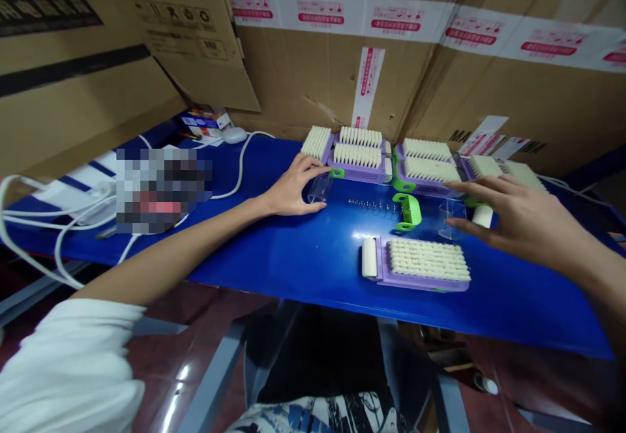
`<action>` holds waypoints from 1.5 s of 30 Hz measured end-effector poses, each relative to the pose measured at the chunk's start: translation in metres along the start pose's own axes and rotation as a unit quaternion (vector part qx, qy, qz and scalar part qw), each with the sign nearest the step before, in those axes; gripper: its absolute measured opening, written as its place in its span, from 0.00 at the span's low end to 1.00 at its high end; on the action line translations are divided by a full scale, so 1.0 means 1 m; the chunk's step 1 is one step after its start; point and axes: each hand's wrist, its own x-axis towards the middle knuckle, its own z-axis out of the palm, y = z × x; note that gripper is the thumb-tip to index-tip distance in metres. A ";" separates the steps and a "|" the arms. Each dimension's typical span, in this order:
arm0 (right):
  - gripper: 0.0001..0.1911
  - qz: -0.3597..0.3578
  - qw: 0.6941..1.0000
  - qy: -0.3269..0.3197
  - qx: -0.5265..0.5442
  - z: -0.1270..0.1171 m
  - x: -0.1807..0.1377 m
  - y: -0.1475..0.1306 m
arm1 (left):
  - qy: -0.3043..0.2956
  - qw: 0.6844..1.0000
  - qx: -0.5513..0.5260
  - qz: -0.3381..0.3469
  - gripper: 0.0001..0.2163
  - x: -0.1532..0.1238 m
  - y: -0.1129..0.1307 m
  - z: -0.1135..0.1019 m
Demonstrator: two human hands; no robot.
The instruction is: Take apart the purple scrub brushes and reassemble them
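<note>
My left hand (292,188) rests on the blue table (293,257), its fingers curled round one end of a long clear plastic piece (320,188). My right hand (513,218) hovers at the right, thumb and fingers closed on the other clear end (452,218), beside a small white roller (483,216). Between the hands lie a row of small pins on the clear piece (374,205) and a green clip (409,211). In front sits a purple tray of cream bristle blocks (425,263) with a white roller (369,257) at its left end.
Several more purple trays with cream bristle blocks (359,152) line the back edge against large cardboard boxes (342,61). White cables (59,224), a white mouse (235,135) and a small printed box (205,122) lie at the left. The table's near edge runs just below the front tray.
</note>
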 end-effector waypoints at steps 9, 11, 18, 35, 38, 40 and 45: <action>0.38 0.010 0.999 -0.043 -0.020 0.026 0.007 0.028 | 0.017 0.999 -0.014 -0.046 0.44 -0.018 -0.007 -0.003; 0.40 0.040 0.999 -0.014 -0.008 0.013 0.026 0.008 | 0.010 0.999 0.002 -0.046 0.42 -0.017 -0.007 -0.007; 0.44 -0.030 0.983 -0.124 0.130 0.009 0.125 -0.092 | 0.001 0.999 0.018 -0.036 0.38 -0.018 0.003 -0.016; 0.43 -0.043 0.964 -0.241 0.108 0.049 0.188 -0.137 | 0.030 0.999 -0.005 -0.011 0.39 -0.024 -0.006 -0.040; 0.42 -0.035 0.964 -0.243 0.106 0.043 0.190 -0.140 | 0.028 1.000 -0.010 -0.001 0.38 -0.025 -0.006 -0.041; 0.48 -0.041 0.967 -0.237 0.090 0.039 0.194 -0.145 | 0.009 1.000 0.010 0.014 0.42 -0.025 -0.006 -0.041; 0.47 -0.054 0.964 -0.255 0.048 0.038 0.204 -0.158 | -0.032 0.999 0.003 0.006 0.48 -0.025 -0.008 -0.040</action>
